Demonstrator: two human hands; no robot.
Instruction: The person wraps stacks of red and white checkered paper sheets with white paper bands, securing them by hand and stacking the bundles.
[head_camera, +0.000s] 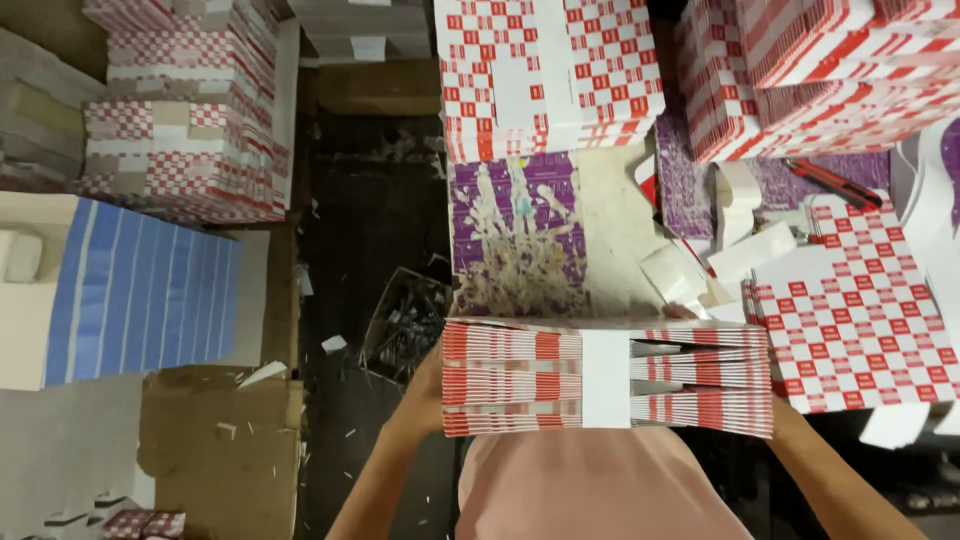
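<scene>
Squarely at the near edge of the worktop: a bundle of red-and-white checked card, bound by a white paper band. Left hand pressed flat to its left end, right hand mostly hidden behind the right end, grip impossible to tell. Just right, a loose checked stack; farther back, a red cutter.
</scene>
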